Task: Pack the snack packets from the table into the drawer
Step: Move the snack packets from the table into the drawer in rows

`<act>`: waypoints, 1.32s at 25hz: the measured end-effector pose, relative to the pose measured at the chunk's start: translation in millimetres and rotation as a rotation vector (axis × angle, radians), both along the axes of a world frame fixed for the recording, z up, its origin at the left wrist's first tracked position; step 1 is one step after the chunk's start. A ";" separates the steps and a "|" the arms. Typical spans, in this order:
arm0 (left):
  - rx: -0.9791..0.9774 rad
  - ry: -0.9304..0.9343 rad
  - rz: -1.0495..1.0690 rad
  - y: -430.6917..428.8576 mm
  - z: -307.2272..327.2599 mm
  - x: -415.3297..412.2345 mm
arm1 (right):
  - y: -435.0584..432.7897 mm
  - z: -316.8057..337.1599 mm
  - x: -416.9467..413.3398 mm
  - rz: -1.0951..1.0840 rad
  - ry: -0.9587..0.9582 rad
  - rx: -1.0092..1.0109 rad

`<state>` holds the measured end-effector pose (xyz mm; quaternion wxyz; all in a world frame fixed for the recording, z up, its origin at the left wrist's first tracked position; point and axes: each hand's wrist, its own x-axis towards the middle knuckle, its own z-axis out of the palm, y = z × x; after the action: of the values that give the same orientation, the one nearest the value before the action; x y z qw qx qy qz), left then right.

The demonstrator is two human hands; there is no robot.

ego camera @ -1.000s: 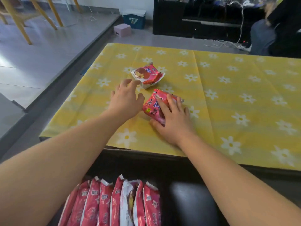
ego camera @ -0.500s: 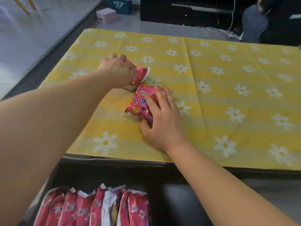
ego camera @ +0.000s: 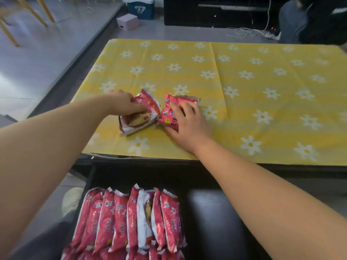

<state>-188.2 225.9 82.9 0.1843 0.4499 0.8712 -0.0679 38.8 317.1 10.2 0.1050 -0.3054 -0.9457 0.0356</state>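
Note:
Two red snack packets lie near the front of the table with the yellow flowered cloth [ego camera: 244, 94]. My left hand [ego camera: 124, 104] grips the left packet [ego camera: 139, 117], which is tilted with its noodle picture facing up. My right hand [ego camera: 189, 122] is closed over the right packet [ego camera: 169, 113], pressing it against the cloth. The two packets nearly touch. Below the table's front edge the black drawer [ego camera: 212, 218] stands pulled out, with several red packets [ego camera: 131, 218] set upright in a row in its left half.
The drawer's right half shows bare black bottom. On the floor behind the table stand a small pink box [ego camera: 127, 21], a blue box [ego camera: 140, 8] and a black cabinet [ego camera: 216, 12] with cables. Wooden chair legs [ego camera: 37, 10] are at far left.
My left hand closed on the far packet and pulled it toward me, beside the right packet. My right hand stayed on its packet. The view shifted, showing more of the drawer.

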 end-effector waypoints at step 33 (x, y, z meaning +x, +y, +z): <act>0.667 -1.428 0.823 -183.9 -44.9 264.3 | -216.8 14.5 127.0 -0.132 0.403 -1.070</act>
<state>76.1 42.0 38.0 0.5528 0.0665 0.6154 0.5579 165.8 100.3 24.7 0.1160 -0.3616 -0.7364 0.5598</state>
